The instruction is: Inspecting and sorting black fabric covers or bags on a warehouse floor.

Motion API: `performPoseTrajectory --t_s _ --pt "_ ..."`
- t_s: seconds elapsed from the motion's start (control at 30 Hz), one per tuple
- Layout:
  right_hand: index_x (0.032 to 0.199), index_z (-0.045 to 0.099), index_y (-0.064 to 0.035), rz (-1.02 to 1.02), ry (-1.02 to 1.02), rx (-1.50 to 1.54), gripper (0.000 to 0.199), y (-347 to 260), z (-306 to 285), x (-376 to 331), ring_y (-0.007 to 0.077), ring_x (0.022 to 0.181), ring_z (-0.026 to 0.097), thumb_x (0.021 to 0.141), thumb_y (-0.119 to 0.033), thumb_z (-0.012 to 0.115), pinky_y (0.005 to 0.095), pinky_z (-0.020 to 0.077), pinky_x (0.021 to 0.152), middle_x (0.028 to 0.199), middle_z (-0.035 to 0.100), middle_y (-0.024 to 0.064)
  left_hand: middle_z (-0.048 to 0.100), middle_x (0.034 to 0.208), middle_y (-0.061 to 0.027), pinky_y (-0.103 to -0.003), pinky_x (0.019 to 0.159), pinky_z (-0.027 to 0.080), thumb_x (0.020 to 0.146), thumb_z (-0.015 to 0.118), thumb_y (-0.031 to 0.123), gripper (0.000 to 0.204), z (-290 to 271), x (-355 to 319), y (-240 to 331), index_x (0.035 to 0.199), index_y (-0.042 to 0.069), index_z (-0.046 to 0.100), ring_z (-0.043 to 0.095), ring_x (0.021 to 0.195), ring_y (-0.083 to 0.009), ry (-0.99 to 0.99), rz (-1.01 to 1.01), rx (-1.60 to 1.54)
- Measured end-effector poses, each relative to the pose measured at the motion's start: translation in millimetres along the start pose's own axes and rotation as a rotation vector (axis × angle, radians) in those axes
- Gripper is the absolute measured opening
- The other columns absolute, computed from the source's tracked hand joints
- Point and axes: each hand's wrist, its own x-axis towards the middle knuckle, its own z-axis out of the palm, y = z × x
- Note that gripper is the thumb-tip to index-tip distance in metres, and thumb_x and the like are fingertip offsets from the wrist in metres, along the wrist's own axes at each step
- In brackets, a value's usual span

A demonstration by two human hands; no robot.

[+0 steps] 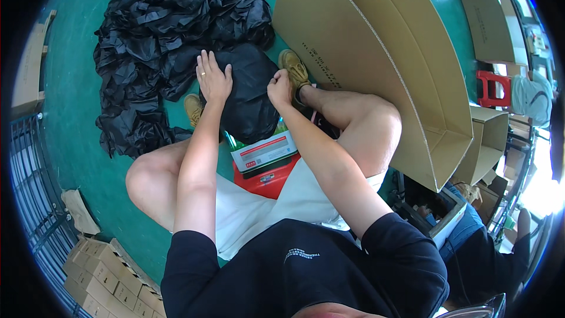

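Note:
A black plastic bag (250,97) lies over a white and red box (263,152) between my knees. My left hand (213,78) rests flat on the bag's upper left side, fingers spread, a ring on one finger. Gripping the bag's right edge is my right hand (280,87), fingers closed on the plastic. The box rests on a red stool (268,179) that I sit on. My tan shoes (294,68) show on either side of the bag.
A heap of black plastic bags (159,41) covers the green floor ahead on the left. A big open cardboard carton (382,53) stands at my right. Small stacked boxes (103,277) lie at lower left beside a wire rack (29,188). Another person (482,247) sits at the lower right.

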Motion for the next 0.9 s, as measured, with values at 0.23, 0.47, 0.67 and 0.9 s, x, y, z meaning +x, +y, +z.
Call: performPoseTrajectory --t_s 0.23,0.47,0.67,0.9 --pt "0.14 0.043 -0.0096 -0.82 -0.047 -0.462 0.057 -21.2 -4.9 -15.2 0.0383 0.141 0.029 0.086 -0.017 0.059 0.0505 0.0254 0.113 0.152 0.033 0.02 0.022 0.16 -0.0168 -0.047 0.121 0.011 0.096 0.046 0.043 0.074 7.3 -46.2 5.0 0.151 -0.001 0.027 0.015 0.15 -0.0309 -0.123 0.077 0.158" --pt "0.157 0.015 -0.0171 -0.688 -0.371 -0.717 0.075 -7.9 -0.2 -37.2 0.0344 0.151 0.004 0.094 -0.04 0.05 0.0571 0.0076 0.119 0.164 0.005 0.0157 0.02 0.16 -0.0209 -0.048 0.12 0.013 0.095 0.049 0.042 0.076 -11.6 -115.3 13.8 0.151 -0.003 0.025 0.015 0.149 -0.034 -0.177 0.085 0.073" --pt "0.158 0.011 -0.0243 -0.53 -0.668 -0.879 0.085 -38.3 -20.0 -44.2 0.0324 0.152 -0.001 0.09 -0.035 0.061 0.0558 0.0165 0.118 0.165 -0.007 0.011 0.014 0.161 -0.0226 -0.048 0.121 0.01 0.095 0.05 0.047 0.081 -26.3 -165.0 15.9 0.152 -0.003 0.021 0.009 0.15 -0.0357 -0.315 0.052 0.092" --pt "0.133 0.057 -0.0019 -0.583 -1.162 -0.908 0.06 -76.9 -75.7 28.8 0.033 0.127 0.053 0.087 -0.04 0.064 0.0387 0.0403 0.108 0.137 0.056 0.0178 -0.003 0.163 -0.0192 -0.051 0.12 0.004 0.094 0.044 0.059 0.092 -38.1 -189.1 34.8 0.156 0.002 0.006 -0.006 0.151 -0.0336 -0.56 0.001 0.117"
